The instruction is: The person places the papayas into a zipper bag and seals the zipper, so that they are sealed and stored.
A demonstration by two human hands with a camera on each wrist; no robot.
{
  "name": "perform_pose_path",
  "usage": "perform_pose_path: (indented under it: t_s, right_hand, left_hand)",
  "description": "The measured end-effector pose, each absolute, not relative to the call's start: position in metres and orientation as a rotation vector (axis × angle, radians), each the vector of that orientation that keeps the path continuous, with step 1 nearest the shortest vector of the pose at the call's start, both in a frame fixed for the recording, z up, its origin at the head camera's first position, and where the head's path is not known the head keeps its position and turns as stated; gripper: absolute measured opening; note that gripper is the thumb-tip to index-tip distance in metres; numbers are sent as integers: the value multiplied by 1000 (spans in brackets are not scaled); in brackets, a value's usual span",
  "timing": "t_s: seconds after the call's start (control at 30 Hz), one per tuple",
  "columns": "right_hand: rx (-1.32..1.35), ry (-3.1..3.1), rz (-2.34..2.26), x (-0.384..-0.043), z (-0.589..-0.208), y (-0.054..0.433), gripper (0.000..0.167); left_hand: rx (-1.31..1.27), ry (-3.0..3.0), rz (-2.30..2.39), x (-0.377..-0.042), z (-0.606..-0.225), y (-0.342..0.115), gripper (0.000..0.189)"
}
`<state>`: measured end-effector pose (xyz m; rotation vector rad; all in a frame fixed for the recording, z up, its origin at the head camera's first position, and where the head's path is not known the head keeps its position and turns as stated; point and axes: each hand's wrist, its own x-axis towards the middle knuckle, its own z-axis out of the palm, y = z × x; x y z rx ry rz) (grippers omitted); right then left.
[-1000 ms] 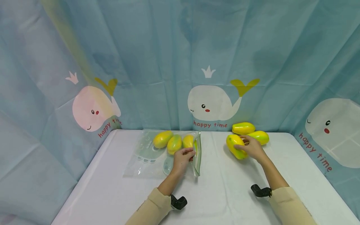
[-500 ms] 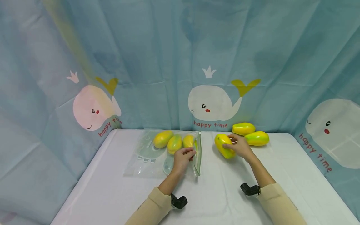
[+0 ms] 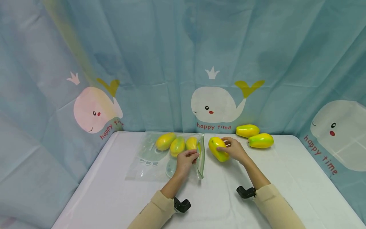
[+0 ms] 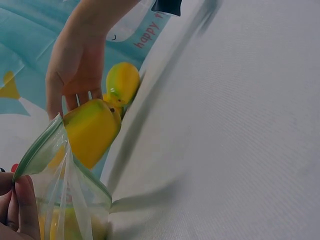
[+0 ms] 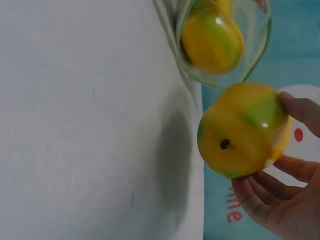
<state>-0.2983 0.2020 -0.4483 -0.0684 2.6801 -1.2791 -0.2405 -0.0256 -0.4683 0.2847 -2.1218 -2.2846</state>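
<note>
A clear zip bag (image 3: 201, 168) with a green seal lies on the white table, its mouth facing right. Inside it are three yellow-green papayas (image 3: 165, 142). My left hand (image 3: 185, 163) pinches the bag at its mouth, holding the edge up; the left wrist view shows the green-edged opening (image 4: 37, 145) spread apart. My right hand (image 3: 235, 150) grips another papaya (image 3: 215, 147) between thumb and fingers, just right of the bag mouth. In the right wrist view that papaya (image 5: 245, 132) shows its dark stem end, close to the bag's opening, its shadow cast on the table.
Two more papayas, one at the back (image 3: 247, 130) and one nearer (image 3: 261, 141), lie at the table's back right. A blue curtain (image 3: 160, 105) with whale prints hangs behind and beside the white table (image 3: 94, 197). Each wrist carries a black camera mount (image 3: 182, 205).
My right hand has carried its papaya left, away from the two at the back right and up near the bag mouth. The left hand and the bag have stayed in place.
</note>
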Motion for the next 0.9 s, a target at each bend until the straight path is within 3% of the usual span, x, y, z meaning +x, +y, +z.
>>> perform_pose_path:
  t_s: [0.9]
  right_hand:
    - [-106,2726,-1187,-303,-460,160,66]
  left_hand:
    - [269,-2256,-2234,-248,-466,-25,25]
